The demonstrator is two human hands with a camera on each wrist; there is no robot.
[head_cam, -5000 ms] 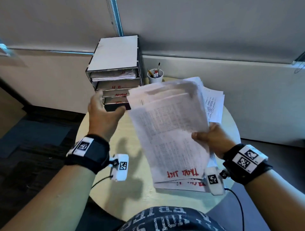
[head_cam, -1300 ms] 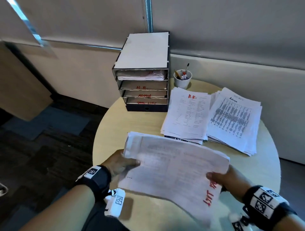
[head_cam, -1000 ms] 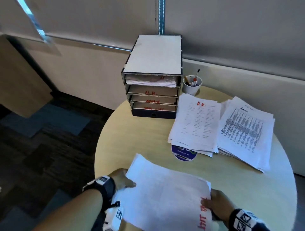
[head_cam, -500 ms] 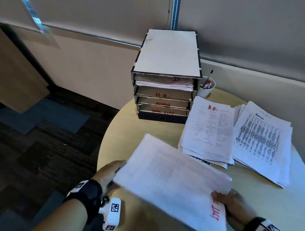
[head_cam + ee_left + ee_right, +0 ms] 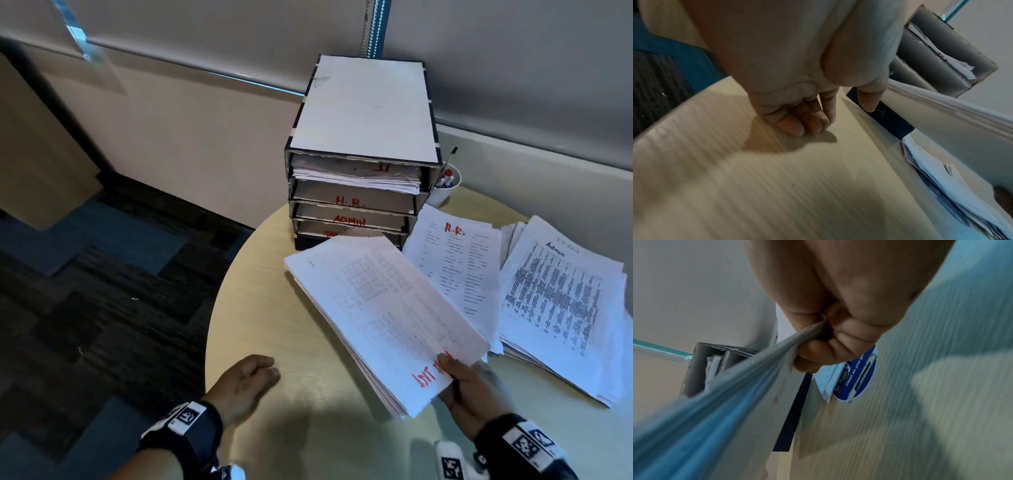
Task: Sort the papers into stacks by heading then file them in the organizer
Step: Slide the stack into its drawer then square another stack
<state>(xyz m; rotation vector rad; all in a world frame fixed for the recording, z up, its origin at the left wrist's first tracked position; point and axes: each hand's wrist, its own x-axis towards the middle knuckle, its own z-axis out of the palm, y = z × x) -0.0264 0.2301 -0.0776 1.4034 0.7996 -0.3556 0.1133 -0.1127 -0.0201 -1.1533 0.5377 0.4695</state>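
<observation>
Now, R hand (image 5: 474,387): I'm pinching task-list stack (image 5: 383,315) at near corner.
Long axis: pointing toward organizer (image 5: 359,154), bottom slot ahead.
L hand (image 5: 245,383): resting loosely curled on table (image 5: 267,308), holding nothing.

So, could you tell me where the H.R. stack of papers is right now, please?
In the head view, the H.R. stack lies on the table's right side, just right of the organizer, between the Admin stack and the held Task List stack.

Three paper stacks (image 5: 383,315) — one held, two lying; one organizer (image 5: 359,150) — four slots; one pen cup (image 5: 445,186); two hands (image 5: 243,383).
</observation>
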